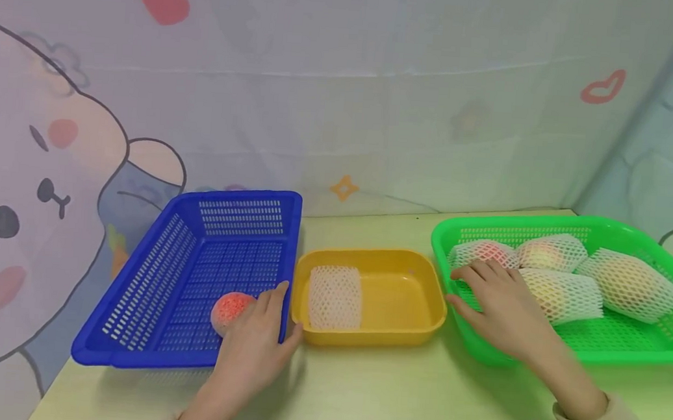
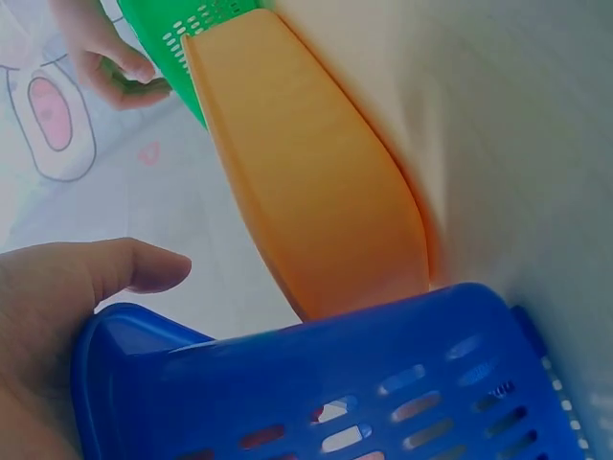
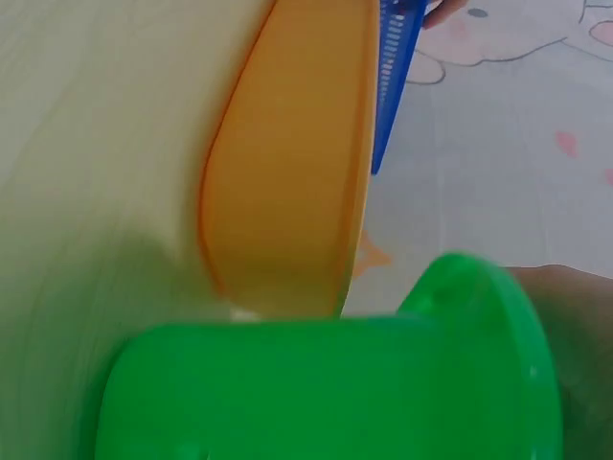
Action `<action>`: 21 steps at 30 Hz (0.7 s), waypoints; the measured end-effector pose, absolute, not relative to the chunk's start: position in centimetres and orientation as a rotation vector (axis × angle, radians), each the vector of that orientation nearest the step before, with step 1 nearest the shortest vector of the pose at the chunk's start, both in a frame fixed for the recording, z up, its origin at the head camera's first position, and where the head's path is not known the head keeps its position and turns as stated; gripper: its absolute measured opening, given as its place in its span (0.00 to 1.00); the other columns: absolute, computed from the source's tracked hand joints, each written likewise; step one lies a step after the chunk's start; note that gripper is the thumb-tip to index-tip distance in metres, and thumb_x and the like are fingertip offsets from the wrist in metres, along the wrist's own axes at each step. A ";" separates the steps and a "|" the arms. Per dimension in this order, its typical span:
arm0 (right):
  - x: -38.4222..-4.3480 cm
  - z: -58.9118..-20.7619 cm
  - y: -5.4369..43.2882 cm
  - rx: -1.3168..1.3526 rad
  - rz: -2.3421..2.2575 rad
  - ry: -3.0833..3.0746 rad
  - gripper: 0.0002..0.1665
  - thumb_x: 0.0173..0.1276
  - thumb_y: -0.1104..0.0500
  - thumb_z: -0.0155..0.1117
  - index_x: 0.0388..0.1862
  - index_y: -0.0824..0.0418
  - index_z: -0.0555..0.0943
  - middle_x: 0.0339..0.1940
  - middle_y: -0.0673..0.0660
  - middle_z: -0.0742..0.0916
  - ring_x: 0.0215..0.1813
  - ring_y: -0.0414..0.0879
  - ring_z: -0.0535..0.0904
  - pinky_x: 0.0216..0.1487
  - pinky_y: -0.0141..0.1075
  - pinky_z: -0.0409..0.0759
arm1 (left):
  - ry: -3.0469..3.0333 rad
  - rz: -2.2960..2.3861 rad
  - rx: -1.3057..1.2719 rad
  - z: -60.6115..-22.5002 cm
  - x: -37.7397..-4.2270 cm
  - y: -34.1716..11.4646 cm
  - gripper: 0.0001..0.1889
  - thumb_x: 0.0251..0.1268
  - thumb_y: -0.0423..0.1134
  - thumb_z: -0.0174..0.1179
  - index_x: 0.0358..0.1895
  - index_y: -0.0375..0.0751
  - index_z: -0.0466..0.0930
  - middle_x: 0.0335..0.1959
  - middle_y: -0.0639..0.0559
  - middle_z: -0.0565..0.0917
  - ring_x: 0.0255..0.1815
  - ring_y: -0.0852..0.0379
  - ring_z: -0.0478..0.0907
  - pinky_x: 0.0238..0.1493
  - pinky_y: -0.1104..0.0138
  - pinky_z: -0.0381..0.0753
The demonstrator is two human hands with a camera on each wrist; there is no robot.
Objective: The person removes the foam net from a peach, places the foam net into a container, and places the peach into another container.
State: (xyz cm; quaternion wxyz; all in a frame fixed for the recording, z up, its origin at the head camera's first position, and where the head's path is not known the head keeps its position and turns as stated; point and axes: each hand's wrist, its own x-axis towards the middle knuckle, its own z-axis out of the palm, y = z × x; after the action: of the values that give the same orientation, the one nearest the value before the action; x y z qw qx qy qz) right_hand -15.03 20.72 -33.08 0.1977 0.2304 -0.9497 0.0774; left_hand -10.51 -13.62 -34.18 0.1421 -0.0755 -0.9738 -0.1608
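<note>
In the head view, my left hand (image 1: 254, 334) reaches over the near right corner of the blue basket (image 1: 182, 358), fingers stretched forward and thumb (image 2: 158, 268) apart from them. A round pinkish-red fruit (image 1: 231, 312) lies in that basket, partly hidden behind the hand; its exact kind is unclear. Over the left side of the green basket (image 1: 643, 352) is my right hand (image 1: 502, 309), fingers loosely bent above netted fruit (image 1: 488, 252); whether they touch it cannot be told. More fruit in white foam nets (image 1: 630, 282) lies around it.
Between the baskets stands a yellow tray (image 1: 403, 306), with an empty white foam net (image 1: 335, 298) lying flat at its left end. Everything is on a pale table (image 1: 359, 394). A printed cloth (image 1: 378, 122) hangs behind.
</note>
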 end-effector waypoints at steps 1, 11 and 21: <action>-15.0 -33.1 21.1 0.641 0.208 -2.660 0.18 0.63 0.49 0.65 0.48 0.57 0.79 0.46 0.55 0.84 0.51 0.56 0.76 0.49 0.54 0.72 | -2.807 -0.463 -0.222 -34.2 -10.5 -13.6 0.34 0.61 0.48 0.60 0.68 0.35 0.66 0.58 0.37 0.78 0.54 0.40 0.79 0.52 0.46 0.79; -15.1 -33.4 23.9 0.660 0.135 -2.659 0.20 0.60 0.49 0.68 0.48 0.56 0.80 0.45 0.56 0.84 0.51 0.56 0.78 0.45 0.55 0.74 | -2.817 -0.484 -0.240 -34.2 -10.4 -13.5 0.34 0.60 0.46 0.60 0.69 0.37 0.64 0.58 0.39 0.77 0.54 0.42 0.79 0.48 0.49 0.82; -15.6 -34.4 26.3 0.730 0.081 -2.616 0.22 0.51 0.51 0.75 0.45 0.55 0.81 0.43 0.54 0.84 0.49 0.55 0.78 0.44 0.56 0.75 | -2.877 -0.530 -0.247 -33.9 -10.2 -13.5 0.36 0.60 0.48 0.61 0.71 0.39 0.62 0.61 0.38 0.75 0.53 0.40 0.80 0.46 0.47 0.82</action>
State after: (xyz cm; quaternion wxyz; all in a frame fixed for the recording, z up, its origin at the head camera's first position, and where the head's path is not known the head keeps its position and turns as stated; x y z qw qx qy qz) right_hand -15.55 26.26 -34.35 0.2109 0.2627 -0.9411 0.0291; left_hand -10.22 -13.50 -33.87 0.1026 -0.0837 -0.9748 -0.1795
